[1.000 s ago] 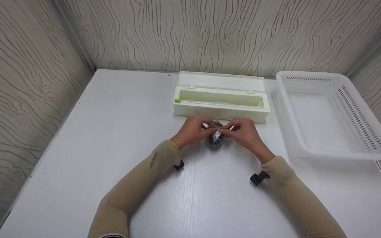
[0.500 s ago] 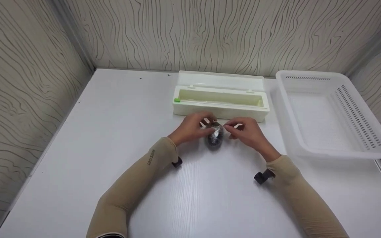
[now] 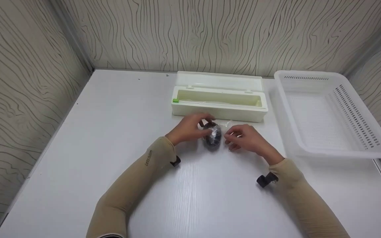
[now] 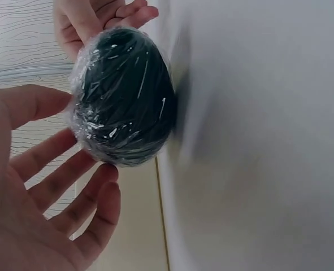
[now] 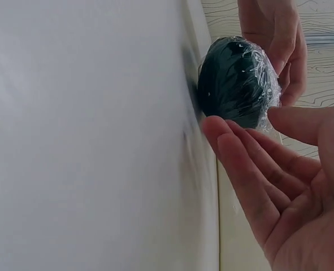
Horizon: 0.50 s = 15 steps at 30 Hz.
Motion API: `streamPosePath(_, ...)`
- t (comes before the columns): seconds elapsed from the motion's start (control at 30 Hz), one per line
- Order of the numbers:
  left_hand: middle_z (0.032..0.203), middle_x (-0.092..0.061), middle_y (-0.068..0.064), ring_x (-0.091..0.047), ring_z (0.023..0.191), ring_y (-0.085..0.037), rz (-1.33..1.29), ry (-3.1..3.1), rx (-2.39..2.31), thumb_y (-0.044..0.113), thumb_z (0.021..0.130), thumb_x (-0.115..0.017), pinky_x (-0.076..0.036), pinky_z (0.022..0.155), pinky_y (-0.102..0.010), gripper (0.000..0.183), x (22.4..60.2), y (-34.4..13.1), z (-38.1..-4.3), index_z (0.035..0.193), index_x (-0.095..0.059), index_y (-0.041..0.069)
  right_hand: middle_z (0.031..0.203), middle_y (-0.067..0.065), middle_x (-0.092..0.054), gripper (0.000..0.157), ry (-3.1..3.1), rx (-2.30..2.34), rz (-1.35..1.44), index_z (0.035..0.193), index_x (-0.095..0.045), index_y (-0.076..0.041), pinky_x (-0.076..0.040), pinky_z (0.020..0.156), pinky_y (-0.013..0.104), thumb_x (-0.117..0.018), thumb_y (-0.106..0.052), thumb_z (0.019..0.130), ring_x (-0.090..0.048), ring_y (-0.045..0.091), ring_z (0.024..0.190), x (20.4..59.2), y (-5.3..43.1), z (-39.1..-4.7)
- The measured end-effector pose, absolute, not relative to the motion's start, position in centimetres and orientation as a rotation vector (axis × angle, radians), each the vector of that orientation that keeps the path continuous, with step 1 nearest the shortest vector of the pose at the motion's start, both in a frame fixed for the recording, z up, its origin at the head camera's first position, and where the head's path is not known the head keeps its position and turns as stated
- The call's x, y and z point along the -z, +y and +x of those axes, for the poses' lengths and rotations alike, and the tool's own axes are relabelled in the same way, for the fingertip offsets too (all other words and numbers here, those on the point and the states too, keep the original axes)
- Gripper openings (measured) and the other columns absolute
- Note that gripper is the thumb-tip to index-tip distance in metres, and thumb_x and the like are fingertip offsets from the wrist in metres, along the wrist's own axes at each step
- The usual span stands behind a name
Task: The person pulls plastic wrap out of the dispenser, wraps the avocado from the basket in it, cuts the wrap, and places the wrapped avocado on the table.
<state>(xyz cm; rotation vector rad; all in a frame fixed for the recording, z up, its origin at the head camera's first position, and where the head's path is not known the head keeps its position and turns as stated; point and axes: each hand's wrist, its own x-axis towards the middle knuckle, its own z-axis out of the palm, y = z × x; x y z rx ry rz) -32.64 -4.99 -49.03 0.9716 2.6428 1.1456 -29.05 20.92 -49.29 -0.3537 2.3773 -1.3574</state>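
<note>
A dark, egg-shaped thing (image 3: 213, 136) tightly wrapped in clear cling film sits on the white table in the head view. My left hand (image 3: 191, 127) holds it from the left, thumb on the near side and fingertips at its far end. Through the glossy film it looks deep green in the left wrist view, with wrinkled film bunched along one side. My right hand (image 3: 244, 138) is just to its right, fingers loosely bent with nothing between them. Behind the hands stands a long white cling film box (image 3: 220, 114) with its lid up and a green slider (image 3: 175, 100) at its left end.
A white plastic basket (image 3: 342, 154) with slotted sides stands at the right of the table (image 3: 117, 109). A thin scrap of clear film (image 3: 227, 123) shows in front of the box. Wood-grain panels (image 3: 190, 36) enclose the back and sides.
My right hand has let go of the film and drawn back to the right and nearer. The left hand keeps hold of the wrapped thing, which shows more fully now.
</note>
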Motion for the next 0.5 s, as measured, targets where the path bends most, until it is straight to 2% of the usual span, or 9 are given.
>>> streamPosePath(0.17,0.125,-0.067,-0.008,-0.063,0.105,-0.022,0.924,2.649,-1.126,0.026,0.091,-0.076,-0.054,0.094,-0.037,0.058,49.1,-4.9,-32.2,0.145,-0.057,0.014,0.106,0.019,-0.076,0.036,2.359,1.322,-0.377,0.125,-0.068,-0.002,-0.065,0.074,0.038,-0.071,-0.027,0.099,-0.078,0.028,0.083,49.1,20.4,-28.8)
streamPosePath(0.37,0.13,-0.058,-0.008,-0.061,0.112,-0.022,0.902,2.661,-1.094,0.034,0.091,-0.077,-0.052,0.102,-0.04,0.063,49.4,-4.5,-31.4,0.148,-0.055,0.018,0.113,0.019,-0.075,0.045,2.373,1.347,-0.408,0.136,-0.062,-0.002,-0.065,0.076,0.04,-0.073,-0.025,0.098,-0.078,0.032,0.087,49.0,20.3,-28.6)
streamPosePath(0.5,0.129,-0.057,-0.008,-0.06,0.108,-0.021,0.881,2.65,-1.15,0.034,0.09,-0.078,-0.052,0.099,-0.038,0.068,49.5,-4.4,-31.2,0.15,-0.051,0.016,0.116,0.02,-0.073,0.048,2.392,1.349,-0.412,0.137,-0.061,-0.003,-0.065,0.075,0.039,-0.075,-0.026,0.097,-0.078,0.031,0.087,49.1,20.3,-28.6)
